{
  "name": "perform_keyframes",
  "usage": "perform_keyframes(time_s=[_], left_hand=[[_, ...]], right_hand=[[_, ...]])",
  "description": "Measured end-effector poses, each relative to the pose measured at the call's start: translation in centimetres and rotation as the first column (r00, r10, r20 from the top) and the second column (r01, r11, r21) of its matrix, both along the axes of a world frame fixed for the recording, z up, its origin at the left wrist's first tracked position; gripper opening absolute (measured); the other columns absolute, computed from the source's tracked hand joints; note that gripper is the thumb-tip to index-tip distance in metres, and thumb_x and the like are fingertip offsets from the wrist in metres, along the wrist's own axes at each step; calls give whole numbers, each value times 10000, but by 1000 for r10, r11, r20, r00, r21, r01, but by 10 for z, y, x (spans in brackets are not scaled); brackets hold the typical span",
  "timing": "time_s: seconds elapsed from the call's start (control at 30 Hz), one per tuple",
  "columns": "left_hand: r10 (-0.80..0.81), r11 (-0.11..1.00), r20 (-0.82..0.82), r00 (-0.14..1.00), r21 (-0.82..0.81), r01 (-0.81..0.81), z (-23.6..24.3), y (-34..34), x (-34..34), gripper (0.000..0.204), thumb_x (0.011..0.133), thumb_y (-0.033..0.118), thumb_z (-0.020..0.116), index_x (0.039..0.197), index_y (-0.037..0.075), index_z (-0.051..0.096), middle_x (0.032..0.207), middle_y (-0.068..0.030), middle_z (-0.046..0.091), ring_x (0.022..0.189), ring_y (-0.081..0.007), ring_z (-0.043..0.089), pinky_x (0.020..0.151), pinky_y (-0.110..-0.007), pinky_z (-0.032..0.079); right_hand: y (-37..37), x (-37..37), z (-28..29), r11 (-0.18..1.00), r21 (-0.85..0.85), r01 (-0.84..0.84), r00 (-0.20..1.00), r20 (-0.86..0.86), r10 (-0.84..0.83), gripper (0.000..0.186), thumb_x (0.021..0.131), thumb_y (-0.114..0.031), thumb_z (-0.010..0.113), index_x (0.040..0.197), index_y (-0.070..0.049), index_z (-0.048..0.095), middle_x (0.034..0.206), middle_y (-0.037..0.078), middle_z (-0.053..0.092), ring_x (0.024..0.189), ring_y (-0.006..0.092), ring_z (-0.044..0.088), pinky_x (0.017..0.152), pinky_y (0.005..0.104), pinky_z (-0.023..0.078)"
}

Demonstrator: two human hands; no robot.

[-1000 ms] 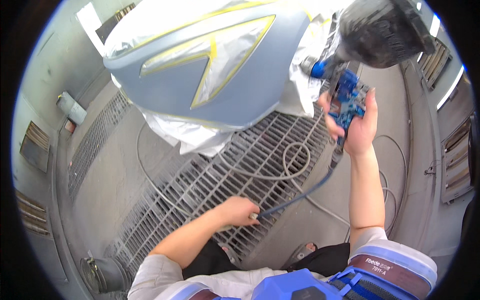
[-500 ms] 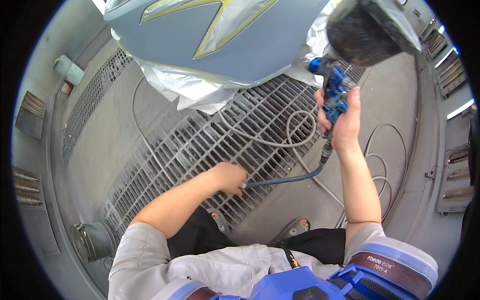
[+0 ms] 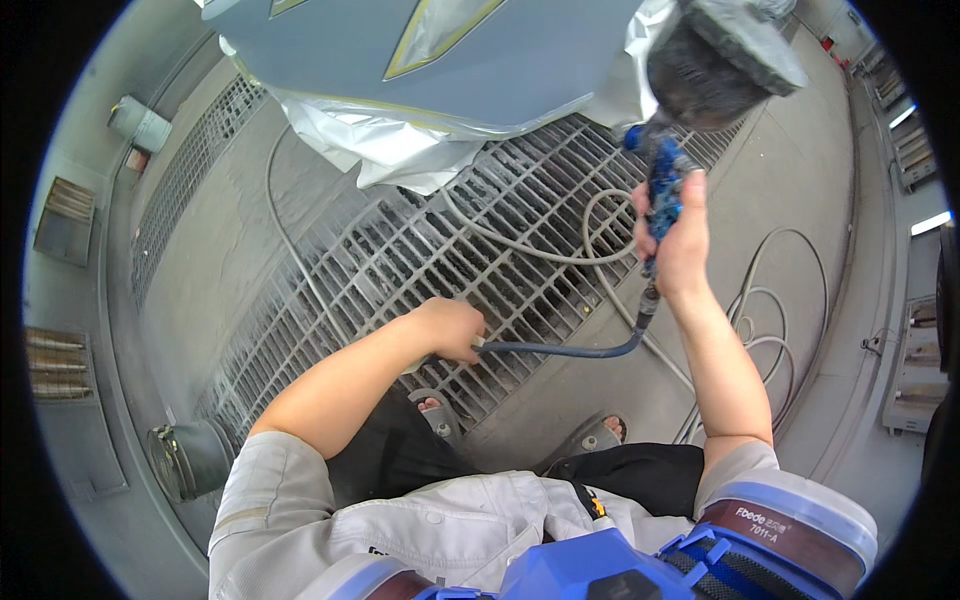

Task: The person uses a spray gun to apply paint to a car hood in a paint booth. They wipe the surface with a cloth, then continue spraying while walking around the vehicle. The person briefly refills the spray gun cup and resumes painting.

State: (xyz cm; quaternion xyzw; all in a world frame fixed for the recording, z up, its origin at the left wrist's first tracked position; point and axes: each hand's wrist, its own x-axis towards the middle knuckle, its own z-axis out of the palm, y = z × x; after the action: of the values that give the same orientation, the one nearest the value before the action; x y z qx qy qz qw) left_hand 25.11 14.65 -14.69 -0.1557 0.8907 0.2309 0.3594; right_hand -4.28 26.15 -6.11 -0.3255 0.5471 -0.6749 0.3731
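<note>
My right hand (image 3: pixel 682 240) is wrapped round the grip of a blue spray gun (image 3: pixel 665 170), with the thumb up along its side. A dark, paint-stained cup (image 3: pixel 708 72) sits on top of the gun. The gun's front end is near the right edge of a grey car body panel (image 3: pixel 530 60), apart from it as far as I can see. From the handle a dark blue air hose (image 3: pixel 570 351) curves down and left to my left hand (image 3: pixel 452 328). My left fingers are closed round the hose, held low over the floor grating.
White masking film (image 3: pixel 400 160) hangs under the panel. Grey hoses (image 3: pixel 785 300) lie coiled at the right and cross the floor grating (image 3: pixel 360 280). A dark bucket (image 3: pixel 190 460) stands at lower left, and a pale container (image 3: pixel 140 125) at far left. Both my feet are on the floor.
The panel sits higher in the picture as the view has shifted. The gun and its cup have swung slightly left. My left hand keeps hold of the hose, a little higher in view.
</note>
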Motion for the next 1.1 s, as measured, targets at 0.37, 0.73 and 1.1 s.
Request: perform_keyframes(time_s=[0.37, 0.73, 1.1], left_hand=[[10, 999, -139, 990, 43, -4, -3, 13, -15, 414, 849, 480, 822, 1030, 108, 797, 901, -162, 770, 923, -390, 740, 795, -509, 575], [-31, 997, 8, 999, 78, 30, -7, 19, -34, 375, 898, 445, 798, 1096, 127, 801, 947, -159, 772, 943, -387, 734, 804, -495, 568], [18, 999, -101, 995, 48, -13, -14, 29, -55, 340, 953, 381, 741, 1141, 102, 790, 1090, -155, 765, 1021, -384, 718, 854, -491, 569]], right_hand=[[12, -42, -23, 981, 137, -135, 970, 222, 102, 814, 1059, -796, 237, 944, -68, 584, 792, 11, 593, 434, 69, 414, 407, 247, 358], [28, -75, -62, 968, 40, -249, 877, 433, 208, 723, 1047, -798, 325, 1131, -132, 593, 844, 28, 624, 447, 89, 415, 410, 274, 352], [47, -121, -49, 983, -90, -160, 888, 422, 184, 707, 1076, -752, 260, 1115, -128, 591, 846, 27, 604, 452, 73, 394, 414, 260, 356]])
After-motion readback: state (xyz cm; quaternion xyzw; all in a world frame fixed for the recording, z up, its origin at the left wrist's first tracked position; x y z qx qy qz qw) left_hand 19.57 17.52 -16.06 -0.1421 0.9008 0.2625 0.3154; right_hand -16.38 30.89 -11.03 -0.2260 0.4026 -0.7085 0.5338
